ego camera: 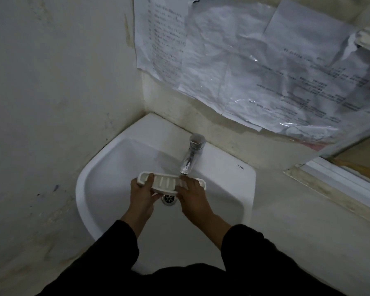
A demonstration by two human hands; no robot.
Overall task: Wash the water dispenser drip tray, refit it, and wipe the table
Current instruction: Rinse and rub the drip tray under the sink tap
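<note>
One white drip tray [167, 183] is being held over one white sink [107, 165], directly below the one chrome tap [192, 154] at 12 o'clock. The left hand [141, 192] is gripping its 9 o'clock end, the right hand [193, 194] its 3 o'clock end, fingers [150, 178] curled closed around it. One drain [169, 198] is showing underneath. The pale surface [297, 221] is being bordered by stained walls carrying several crumpled papers [254, 60].
</note>
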